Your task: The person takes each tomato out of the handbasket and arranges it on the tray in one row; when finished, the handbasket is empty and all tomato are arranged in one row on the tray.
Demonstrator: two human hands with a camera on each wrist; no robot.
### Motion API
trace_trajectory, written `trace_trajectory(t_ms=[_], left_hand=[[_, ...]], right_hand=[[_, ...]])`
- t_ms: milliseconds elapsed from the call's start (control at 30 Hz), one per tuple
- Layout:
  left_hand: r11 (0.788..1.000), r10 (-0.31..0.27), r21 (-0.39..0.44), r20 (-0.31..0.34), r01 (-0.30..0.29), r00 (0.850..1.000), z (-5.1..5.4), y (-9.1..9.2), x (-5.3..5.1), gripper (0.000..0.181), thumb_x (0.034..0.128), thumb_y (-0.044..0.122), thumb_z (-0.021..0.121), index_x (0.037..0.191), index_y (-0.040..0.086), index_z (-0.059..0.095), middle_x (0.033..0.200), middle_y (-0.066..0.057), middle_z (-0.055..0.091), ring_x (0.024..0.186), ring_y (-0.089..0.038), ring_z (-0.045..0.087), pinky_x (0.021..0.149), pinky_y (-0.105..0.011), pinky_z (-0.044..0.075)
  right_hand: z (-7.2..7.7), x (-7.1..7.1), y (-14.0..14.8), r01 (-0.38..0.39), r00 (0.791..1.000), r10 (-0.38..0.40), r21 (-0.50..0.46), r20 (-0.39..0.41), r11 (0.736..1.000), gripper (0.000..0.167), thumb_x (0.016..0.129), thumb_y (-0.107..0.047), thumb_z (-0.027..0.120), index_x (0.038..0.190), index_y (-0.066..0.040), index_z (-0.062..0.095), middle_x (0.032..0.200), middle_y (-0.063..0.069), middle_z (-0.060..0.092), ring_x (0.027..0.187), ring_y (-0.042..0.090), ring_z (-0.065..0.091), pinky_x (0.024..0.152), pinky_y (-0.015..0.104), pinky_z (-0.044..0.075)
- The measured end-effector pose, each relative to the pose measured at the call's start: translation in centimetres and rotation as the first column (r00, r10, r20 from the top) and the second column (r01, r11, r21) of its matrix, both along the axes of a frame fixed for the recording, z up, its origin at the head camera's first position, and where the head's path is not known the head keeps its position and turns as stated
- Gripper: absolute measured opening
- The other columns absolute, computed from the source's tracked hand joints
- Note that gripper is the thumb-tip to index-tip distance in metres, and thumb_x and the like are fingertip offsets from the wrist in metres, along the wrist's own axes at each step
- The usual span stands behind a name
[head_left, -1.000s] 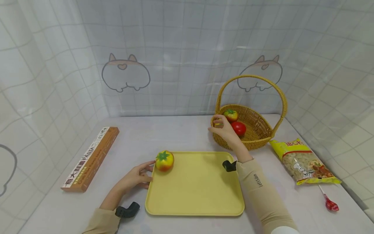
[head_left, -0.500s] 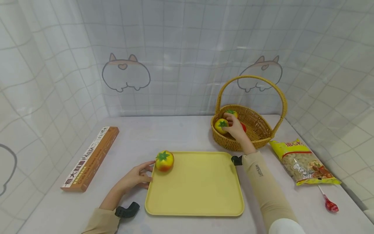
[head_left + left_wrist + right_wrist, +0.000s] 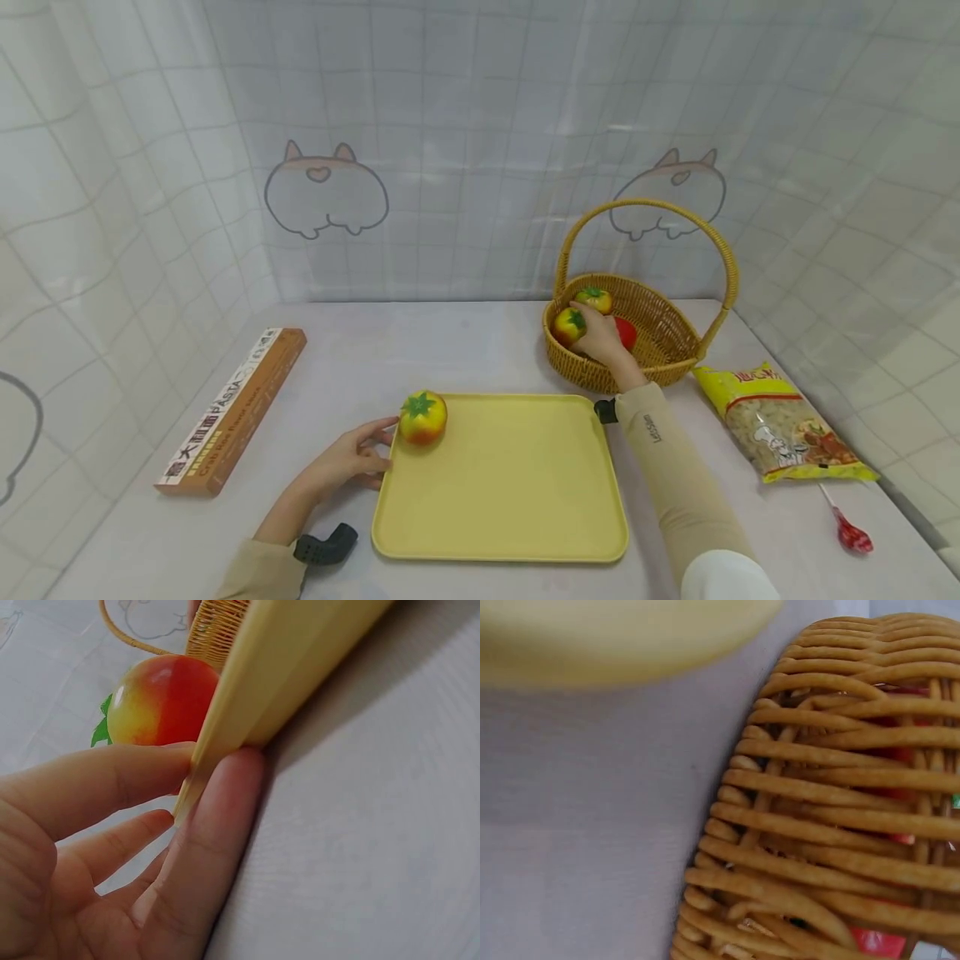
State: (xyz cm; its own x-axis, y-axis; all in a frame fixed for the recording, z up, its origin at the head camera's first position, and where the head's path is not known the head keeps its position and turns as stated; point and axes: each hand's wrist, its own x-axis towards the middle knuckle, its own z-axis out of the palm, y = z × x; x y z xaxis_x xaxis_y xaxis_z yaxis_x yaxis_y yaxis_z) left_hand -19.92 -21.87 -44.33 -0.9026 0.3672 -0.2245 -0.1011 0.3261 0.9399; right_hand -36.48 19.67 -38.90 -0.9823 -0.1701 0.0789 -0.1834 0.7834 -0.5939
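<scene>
1 yellow tray [image 3: 510,483] pinched at L rim by L hand [image 3: 347,458]; 1st fruit [image 3: 422,419] seen at its far-L corner. R hand [image 3: 602,333] seen in far-R basket [image 3: 573,364], by 2nd fruit [image 3: 567,327]; grip can't be told.

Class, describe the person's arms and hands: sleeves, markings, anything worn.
The left hand and right hand wear no gloves. The left sleeve is beige; the right sleeve is beige too, with small dark lettering and a white section lower down. A black curved piece shows near the left wrist, another black piece near the right.
</scene>
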Motion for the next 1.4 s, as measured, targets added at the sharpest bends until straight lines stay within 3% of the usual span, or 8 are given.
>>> trace_trajectory(t_ms=[200,333,500,700,800,967,1233,1400], left_hand=[[1.000,0.007,-0.009,-0.004,-0.007,1.000,-0.1,0.0,0.1,0.072,0.0797,0.007,0.066,0.142,0.003,0.031,0.118,-0.021,0.047,0.071,-0.020,0.059,0.067,-0.036,0.057],[1.000,0.002,-0.010,-0.010,-0.002,1.000,-0.1,0.0,0.0,0.072,0.0801,0.008,0.066,0.142,0.002,0.030,0.118,-0.021,0.047,0.070,-0.019,0.059,0.067,-0.036,0.057],[1.000,-0.003,-0.005,-0.003,0.003,1.000,-0.1,0.0,0.0,0.072,0.0802,0.008,0.065,0.143,0.002,0.029,0.118,-0.020,0.047,0.069,-0.018,0.059,0.068,-0.036,0.057],[1.000,0.005,0.002,-0.008,-0.005,1.000,0.2,0.2,0.0,0.073,0.0805,0.007,0.065,0.143,0.002,0.029,0.119,-0.021,0.047,0.071,-0.019,0.059,0.067,-0.036,0.057],[1.000,0.002,-0.001,-0.015,-0.002,1.000,0.1,0.3,0.0,0.072,0.0807,0.007,0.065,0.143,0.002,0.028,0.120,-0.021,0.046,0.071,-0.019,0.059,0.067,-0.036,0.057],[1.000,-0.001,-0.010,-0.013,0.001,1.000,-0.2,0.4,0.1,0.072,0.0801,0.007,0.066,0.142,0.001,0.029,0.118,-0.021,0.047,0.071,-0.019,0.060,0.067,-0.036,0.057],[1.000,0.007,-0.019,-0.009,-0.007,1.000,-0.3,0.4,0.1,0.072,0.0791,0.008,0.066,0.142,0.002,0.031,0.117,-0.020,0.048,0.071,-0.019,0.061,0.068,-0.036,0.057],[1.000,0.002,-0.009,-0.014,-0.003,1.000,-0.1,0.3,0.1,0.072,0.0800,0.006,0.065,0.143,0.002,0.030,0.119,-0.021,0.046,0.071,-0.019,0.060,0.067,-0.036,0.057]], right_hand=[[0.1,0.0,-0.2,0.049,0.998,-0.055,0.170,0.032,0.984,0.073,0.081,-0.021,0.067,0.143,-0.004,0.031,0.142,0.024,0.029,0.124,0.050,0.026,0.099,0.063,0.027],[0.2,0.0,-0.2,0.078,0.996,-0.084,0.170,0.028,0.982,0.075,0.080,-0.029,0.069,0.140,-0.001,0.034,0.138,0.029,0.028,0.122,0.050,0.028,0.097,0.062,0.029],[0.6,0.4,0.0,0.158,0.986,-0.159,0.020,0.044,0.987,0.084,0.072,-0.030,0.076,0.140,-0.002,0.034,0.138,0.030,0.026,0.123,0.048,0.026,0.100,0.060,0.027],[1.8,1.3,-0.1,0.181,0.984,-0.177,-0.194,0.035,0.964,0.088,0.070,-0.026,0.079,0.141,-0.006,0.031,0.139,0.025,0.027,0.124,0.044,0.023,0.101,0.057,0.028],[2.2,1.7,-0.3,0.146,0.989,-0.134,-0.321,0.059,0.936,0.089,0.072,-0.021,0.078,0.142,-0.008,0.024,0.140,0.021,0.030,0.125,0.040,0.028,0.103,0.051,0.032],[2.4,2.3,-0.7,0.071,0.996,-0.036,-0.495,0.080,0.866,0.090,0.074,-0.009,0.075,0.144,-0.005,0.017,0.141,0.020,0.029,0.121,0.035,0.039,0.102,0.045,0.038],[2.8,3.6,-1.5,-0.008,0.998,0.041,-0.571,0.045,0.821,0.084,0.077,-0.006,0.073,0.145,-0.010,0.023,0.142,0.017,0.022,0.123,0.035,0.036,0.101,0.046,0.038],[3.1,4.6,-2.3,-0.066,0.992,0.122,-0.631,0.045,0.773,0.083,0.078,-0.004,0.071,0.145,-0.015,0.024,0.142,0.014,0.019,0.120,0.036,0.039,0.096,0.042,0.044]])
